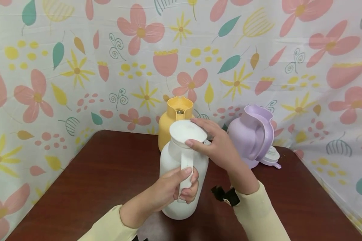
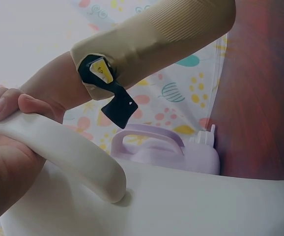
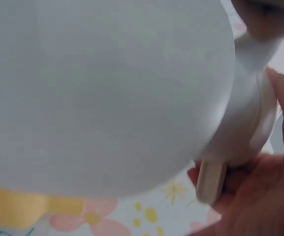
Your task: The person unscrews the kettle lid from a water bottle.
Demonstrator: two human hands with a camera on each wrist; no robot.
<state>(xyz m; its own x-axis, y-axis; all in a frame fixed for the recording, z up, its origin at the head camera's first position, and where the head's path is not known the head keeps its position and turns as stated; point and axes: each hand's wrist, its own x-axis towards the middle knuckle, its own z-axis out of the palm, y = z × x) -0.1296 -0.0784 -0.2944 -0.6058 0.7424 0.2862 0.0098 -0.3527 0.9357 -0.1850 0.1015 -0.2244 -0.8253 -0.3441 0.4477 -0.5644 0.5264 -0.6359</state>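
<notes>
A white vacuum jug (image 1: pixel 169 164) stands on the dark table, its handle towards me. My left hand (image 1: pixel 176 185) grips the handle (image 1: pixel 186 160), fingers wrapped round it and thumb along its top. On the jug's mouth sits a round white lid (image 1: pixel 187 131). My right hand (image 1: pixel 218 142) holds this lid from the right, thumb at the near edge and fingers at the far edge. In the right wrist view, a small tab (image 3: pixel 211 182) sticks out from the lid between the fingers. The left wrist view shows the curved handle (image 2: pixel 78 152) close up.
Behind the white jug is a yellow jug (image 1: pixel 166 134) with an uncovered mouth. A purple jug (image 1: pixel 244 130) stands at the back right, with a white lid with a purple tab (image 1: pixel 270 156) beside it. A flowered curtain (image 1: pixel 108 67) hangs behind the table (image 1: pixel 108 180).
</notes>
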